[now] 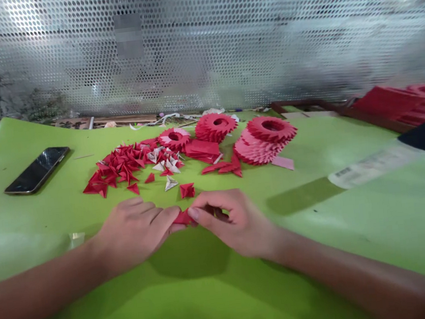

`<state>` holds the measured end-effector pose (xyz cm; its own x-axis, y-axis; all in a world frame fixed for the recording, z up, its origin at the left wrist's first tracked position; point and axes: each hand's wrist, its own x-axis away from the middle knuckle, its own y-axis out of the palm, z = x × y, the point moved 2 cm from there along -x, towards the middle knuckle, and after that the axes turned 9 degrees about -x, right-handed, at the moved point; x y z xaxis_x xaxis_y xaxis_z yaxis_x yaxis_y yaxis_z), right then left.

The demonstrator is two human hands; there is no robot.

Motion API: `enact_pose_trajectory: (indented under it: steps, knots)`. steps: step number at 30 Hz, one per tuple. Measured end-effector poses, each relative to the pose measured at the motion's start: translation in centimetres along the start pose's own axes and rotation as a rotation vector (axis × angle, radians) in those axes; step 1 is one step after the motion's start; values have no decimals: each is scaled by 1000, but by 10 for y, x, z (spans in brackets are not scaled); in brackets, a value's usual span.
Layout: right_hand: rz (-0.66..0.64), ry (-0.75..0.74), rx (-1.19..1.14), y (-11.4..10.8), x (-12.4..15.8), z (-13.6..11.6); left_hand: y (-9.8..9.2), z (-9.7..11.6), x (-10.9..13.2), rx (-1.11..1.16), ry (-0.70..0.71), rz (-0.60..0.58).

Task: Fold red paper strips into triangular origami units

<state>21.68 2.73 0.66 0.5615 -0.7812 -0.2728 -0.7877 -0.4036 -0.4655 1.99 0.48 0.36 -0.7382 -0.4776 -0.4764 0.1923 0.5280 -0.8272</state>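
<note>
Between the fingertips of both hands is a small red folded paper piece (183, 217). My left hand (138, 229) is closed on its left end, and my right hand (235, 221) pinches the right end between thumb and forefinger. Part of the paper is hidden by the fingers. Just beyond lie a red folded paper piece (187, 190) and a white folded triangle (170, 183). Farther left is a heap of red folded triangles (121, 165), with several white ones on its right side.
Behind stand ring-shaped paper stacks (266, 140) in red and pink, near red paper sheets (202, 150). A black phone (38, 170) lies at left on the green table cover (198, 304). A clear bottle with a black cap (374, 164) lies at right. A perforated metal screen (199, 43) closes the back.
</note>
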Motion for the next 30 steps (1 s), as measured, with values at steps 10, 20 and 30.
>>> enact_pose_trajectory:
  steps: [10,20,30]
  knots:
    - [-13,18,35,6,4,1,-1,4,-4,223,-114,-44]
    - [203,-6,417,-39,-15,23,12,-7,1,411,-239,-144]
    - [17,64,683,-37,-20,24,5,-3,0,335,-180,-2]
